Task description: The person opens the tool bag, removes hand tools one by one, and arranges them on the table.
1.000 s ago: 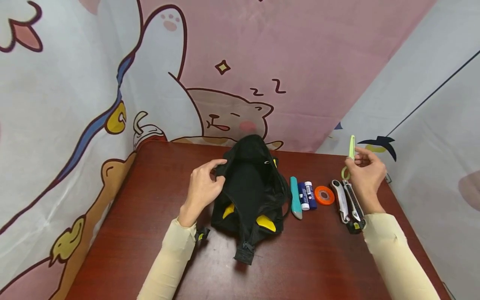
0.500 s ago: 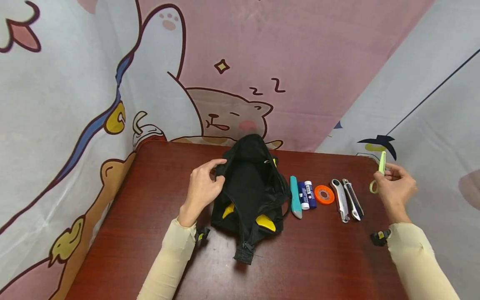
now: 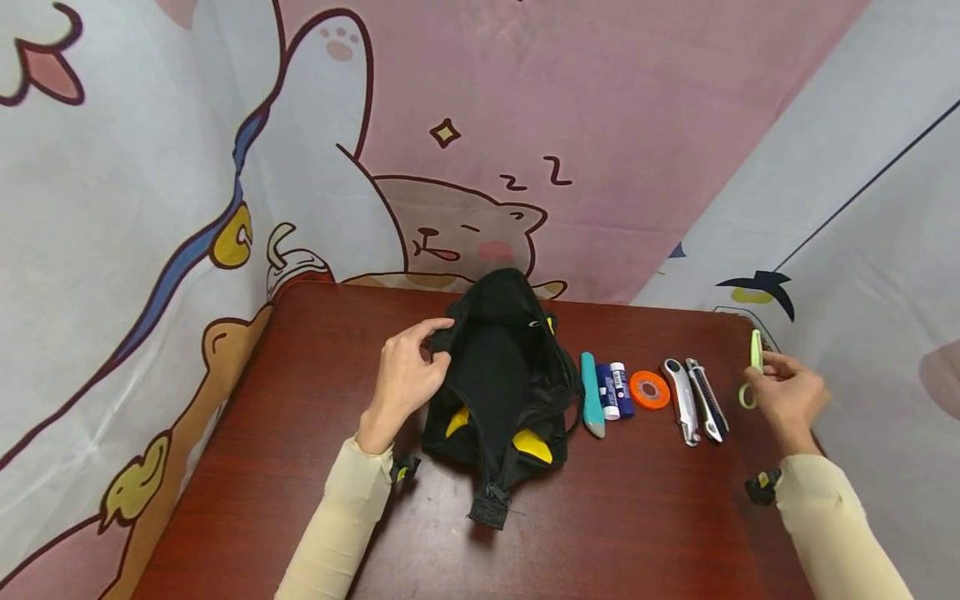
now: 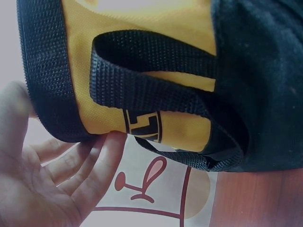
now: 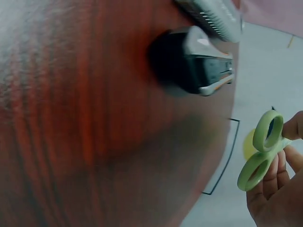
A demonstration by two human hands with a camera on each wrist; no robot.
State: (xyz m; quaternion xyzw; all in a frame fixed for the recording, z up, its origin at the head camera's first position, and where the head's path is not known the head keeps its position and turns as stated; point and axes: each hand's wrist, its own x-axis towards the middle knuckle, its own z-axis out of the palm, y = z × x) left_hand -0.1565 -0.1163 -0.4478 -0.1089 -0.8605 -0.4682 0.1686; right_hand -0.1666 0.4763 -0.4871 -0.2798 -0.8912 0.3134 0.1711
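A black bag with yellow patches stands in the middle of the table, its mouth open toward me. My left hand pinches the left edge of that mouth. In the left wrist view the thumb and fingers lie on either side of the dark rim, beside a yellow panel with black webbing loops. At the table's right edge my right hand holds light green scissors upright, ring handles downward. Those handles show in the right wrist view, clear of the table top; the fingers hide part of the scissors.
Between bag and right hand lie a teal cutter, two glue sticks, an orange roll of tape and two utility knives, side by side. A printed cloth hangs behind the wooden table.
My right hand has moved right with the scissors, away from over the utility knives, then slightly lower. My left hand and the bag have stayed in place.
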